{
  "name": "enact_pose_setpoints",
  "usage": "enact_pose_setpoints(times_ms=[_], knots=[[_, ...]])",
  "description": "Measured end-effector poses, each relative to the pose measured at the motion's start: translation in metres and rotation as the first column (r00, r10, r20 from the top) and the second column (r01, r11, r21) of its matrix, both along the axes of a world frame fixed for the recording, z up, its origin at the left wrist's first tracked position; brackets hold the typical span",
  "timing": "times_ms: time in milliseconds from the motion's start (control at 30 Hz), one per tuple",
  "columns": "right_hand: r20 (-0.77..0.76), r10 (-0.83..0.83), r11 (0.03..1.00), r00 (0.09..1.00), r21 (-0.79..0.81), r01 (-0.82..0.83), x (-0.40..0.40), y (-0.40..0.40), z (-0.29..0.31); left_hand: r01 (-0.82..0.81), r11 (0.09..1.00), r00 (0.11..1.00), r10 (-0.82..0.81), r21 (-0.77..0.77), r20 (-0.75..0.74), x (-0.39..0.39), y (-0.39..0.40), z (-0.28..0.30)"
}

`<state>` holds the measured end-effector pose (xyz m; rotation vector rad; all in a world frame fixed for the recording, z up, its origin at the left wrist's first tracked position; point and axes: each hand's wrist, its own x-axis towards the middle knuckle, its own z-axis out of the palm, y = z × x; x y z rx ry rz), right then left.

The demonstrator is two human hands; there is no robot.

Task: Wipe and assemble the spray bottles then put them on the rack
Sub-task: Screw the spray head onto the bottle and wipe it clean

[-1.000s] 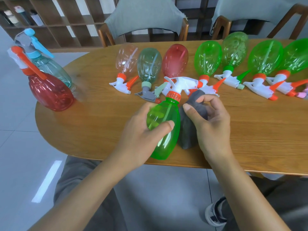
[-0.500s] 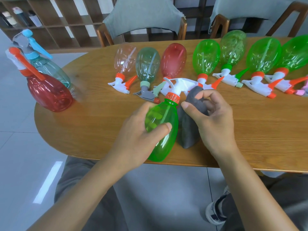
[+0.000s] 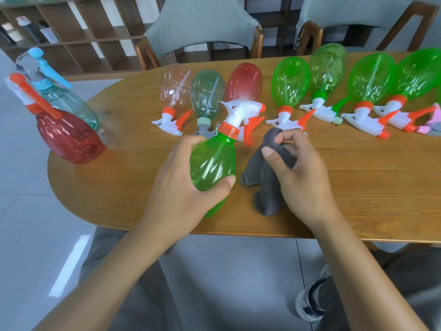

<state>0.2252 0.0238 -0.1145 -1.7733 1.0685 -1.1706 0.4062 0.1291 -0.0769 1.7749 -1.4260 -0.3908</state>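
My left hand (image 3: 183, 185) grips a green spray bottle (image 3: 212, 163) with an orange collar and a white trigger head (image 3: 241, 111), tilted over the table's near edge. My right hand (image 3: 298, 168) holds a dark grey cloth (image 3: 262, 185) just right of the bottle, a small gap between them. Several more spray bottles lie in a row across the table behind: a clear one (image 3: 175, 84), a teal one (image 3: 207, 94), a red one (image 3: 243, 82) and green ones (image 3: 290, 80). A red bottle (image 3: 69, 137) and a teal bottle (image 3: 69, 101) stand upright at the table's left end.
The wooden table (image 3: 358, 182) has a rounded left end. Two grey-backed chairs (image 3: 202, 27) stand behind it, and a wooden shelf rack (image 3: 78, 27) lines the back left wall. My legs and a shoe (image 3: 310, 304) are below the table edge.
The cloth has come off the bottle and moved slightly right with my right hand. My left hand has raised the bottle more upright.
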Motion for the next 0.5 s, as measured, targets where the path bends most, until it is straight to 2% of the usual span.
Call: enact_pose_setpoints(times_ms=[167, 267, 400, 500], knots=[[-0.016, -0.047, 0.997, 0.999, -0.062, 0.046, -0.001, -0.004, 0.0, -0.04, 0.999, 0.981, 0.036, 0.021, 0.191, 0.006, -0.002, 0.002], [0.037, -0.093, 0.994, 0.995, -0.053, 0.095, -0.004, -0.004, 0.005, -0.024, 1.0, 0.953, 0.02, 0.009, 0.301, 0.009, -0.005, -0.003], [0.252, -0.088, 0.984, 0.964, 0.174, 0.045, -0.006, -0.003, 0.013, 0.055, 0.996, 0.904, -0.019, -0.071, 0.427, 0.01, -0.004, -0.011], [0.374, -0.074, 0.943, 0.924, 0.327, -0.056, -0.008, -0.004, 0.013, 0.072, 0.993, 0.889, -0.023, -0.091, 0.457, 0.006, -0.001, -0.015]])
